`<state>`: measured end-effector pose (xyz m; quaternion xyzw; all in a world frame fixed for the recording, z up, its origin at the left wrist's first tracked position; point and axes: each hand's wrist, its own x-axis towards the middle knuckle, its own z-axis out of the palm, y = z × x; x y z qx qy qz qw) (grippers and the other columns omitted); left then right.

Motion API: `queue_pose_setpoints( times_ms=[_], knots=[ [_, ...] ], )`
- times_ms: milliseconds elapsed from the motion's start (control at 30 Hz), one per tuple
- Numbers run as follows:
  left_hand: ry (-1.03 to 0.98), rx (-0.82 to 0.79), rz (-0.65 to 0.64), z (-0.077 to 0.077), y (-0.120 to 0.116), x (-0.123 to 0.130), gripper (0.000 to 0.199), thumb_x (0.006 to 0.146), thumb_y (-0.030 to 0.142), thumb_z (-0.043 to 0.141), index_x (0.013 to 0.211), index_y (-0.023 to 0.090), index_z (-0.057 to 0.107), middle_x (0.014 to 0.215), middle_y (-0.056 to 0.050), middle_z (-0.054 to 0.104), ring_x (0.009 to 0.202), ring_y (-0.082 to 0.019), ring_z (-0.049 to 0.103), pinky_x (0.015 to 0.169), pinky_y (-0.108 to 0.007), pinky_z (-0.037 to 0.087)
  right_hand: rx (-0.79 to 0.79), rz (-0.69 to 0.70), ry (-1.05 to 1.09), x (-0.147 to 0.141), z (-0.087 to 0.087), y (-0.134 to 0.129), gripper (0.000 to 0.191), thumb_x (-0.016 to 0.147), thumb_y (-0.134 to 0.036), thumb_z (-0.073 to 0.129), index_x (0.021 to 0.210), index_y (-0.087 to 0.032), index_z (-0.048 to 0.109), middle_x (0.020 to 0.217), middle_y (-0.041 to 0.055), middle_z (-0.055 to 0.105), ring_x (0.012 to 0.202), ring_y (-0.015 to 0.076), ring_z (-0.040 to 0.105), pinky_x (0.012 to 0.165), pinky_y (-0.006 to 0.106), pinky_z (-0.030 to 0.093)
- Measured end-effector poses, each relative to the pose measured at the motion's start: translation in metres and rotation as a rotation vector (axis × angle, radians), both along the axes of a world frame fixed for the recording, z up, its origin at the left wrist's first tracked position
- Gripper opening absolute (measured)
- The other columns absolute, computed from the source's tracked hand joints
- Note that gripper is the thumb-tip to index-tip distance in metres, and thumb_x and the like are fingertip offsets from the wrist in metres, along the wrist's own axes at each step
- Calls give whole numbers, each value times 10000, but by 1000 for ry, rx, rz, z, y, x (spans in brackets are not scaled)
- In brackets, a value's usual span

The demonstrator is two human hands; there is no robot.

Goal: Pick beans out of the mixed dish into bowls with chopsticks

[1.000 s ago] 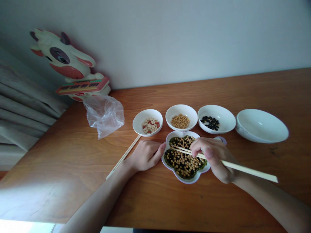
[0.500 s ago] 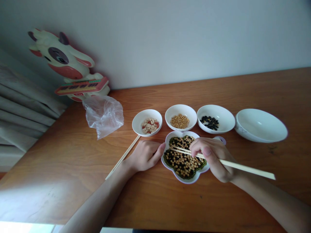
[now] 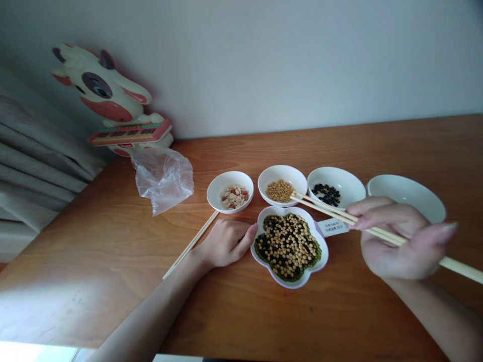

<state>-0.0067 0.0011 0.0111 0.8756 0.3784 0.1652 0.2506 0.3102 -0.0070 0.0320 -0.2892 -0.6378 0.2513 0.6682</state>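
Note:
My right hand (image 3: 400,236) is closed around a pair of chopsticks (image 3: 332,211). Their tips meet at the near right side of the white bowl of yellow soybeans (image 3: 279,191); I cannot make out a bean between them. My left hand (image 3: 228,241) lies on the table with curled fingers, its thumb holding the left rim of a flower-shaped dish (image 3: 320,261). Mixed soybeans, black beans and small green beans (image 3: 289,246) fill that dish. A white paper label (image 3: 332,227) shows on its right side.
Another white bowl (image 3: 212,193) holds pale and reddish seeds. Black beans lie in a bowl (image 3: 350,188) at right, beside a larger white bowl (image 3: 407,193) partly behind my hand. Spare chopsticks (image 3: 188,246), a clear plastic bag (image 3: 164,181) and a cow toy (image 3: 116,105) are at left.
My right hand has moved right and up, taking the chopstick tips from the flower-shaped dish to the soybean bowl. The dish's paper label is uncovered. My left hand stays at the rim.

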Motion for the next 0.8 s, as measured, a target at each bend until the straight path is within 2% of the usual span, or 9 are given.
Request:
queue_pose_setpoints(
  times_ms=[67,133,233,333,433,600,800],
  knots=[
    [-3,1,-3,0,0,0,488,1149,345,284,711,186,429,675,-13,564,582,-121,406,631,-307,311,-65,-90,-67,2,0,6,631,1092,-621,349,817,-259,786,834,83,726,746,259,657,641,404,482],
    [-2,5,-4,0,0,0,491,1150,344,282,710,185,432,678,-16,573,585,-122,411,633,-307,315,-167,-105,-145,3,-1,9,633,1089,-635,337,836,-255,775,879,87,723,743,252,636,618,392,448],
    [6,12,-2,0,0,0,493,1150,348,279,713,185,440,685,-20,585,586,-123,418,637,-307,320,-208,-10,-177,4,-4,8,650,1092,-635,287,833,-260,751,861,88,705,824,272,644,673,397,467],
    [19,5,-6,2,0,1,499,1150,356,270,715,184,446,698,-27,602,591,-124,440,644,-306,328,-219,177,-262,-1,-7,1,616,1110,-580,270,852,-254,725,845,78,699,836,269,650,753,408,494],
    [27,-2,3,3,0,1,511,1150,366,263,707,183,442,691,-29,601,591,-124,459,647,-301,340,-268,300,-395,-10,-9,-7,520,1125,-509,306,884,-241,681,844,64,694,807,246,654,724,385,484],
    [14,-11,3,0,0,1,495,1149,366,282,723,185,458,686,-20,594,595,-124,488,654,-282,371,-295,296,-517,-20,-11,-13,519,1125,-517,275,896,-239,648,820,45,679,714,208,600,640,356,440],
    [-8,14,-10,0,0,1,507,1149,357,282,721,185,495,687,-29,603,590,-130,495,645,-284,379,-291,291,-546,-17,-12,-11,530,1117,-544,236,916,-257,634,828,54,678,703,225,601,625,378,440]
  ],
)
